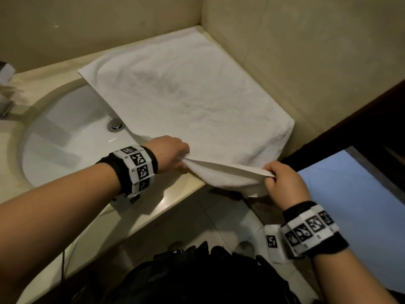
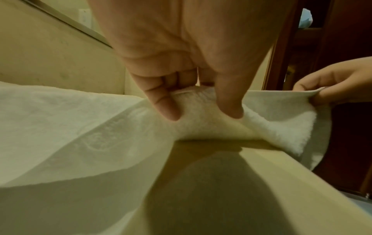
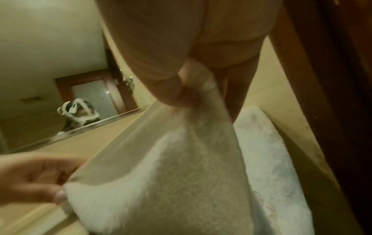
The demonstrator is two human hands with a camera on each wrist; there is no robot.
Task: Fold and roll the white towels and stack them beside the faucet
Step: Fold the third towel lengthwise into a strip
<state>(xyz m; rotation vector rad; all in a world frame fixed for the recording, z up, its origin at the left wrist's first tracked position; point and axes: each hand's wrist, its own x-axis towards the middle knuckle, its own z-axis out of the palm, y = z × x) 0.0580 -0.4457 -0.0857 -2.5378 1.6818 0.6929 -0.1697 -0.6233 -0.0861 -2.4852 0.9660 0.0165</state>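
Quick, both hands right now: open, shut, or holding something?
Left hand: fingers pinch the near edge of the white towel.
Right hand: fingers pinch the same edge, at the counter's front.

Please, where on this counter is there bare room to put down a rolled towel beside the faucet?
Bare counter shows between the faucet, the back wall and the towel's left edge. A thin bare strip runs along the front, between the sink and the counter edge. To the right it is crowded: the towel covers it up to the corner, and the left hand and right hand hold its near edge.
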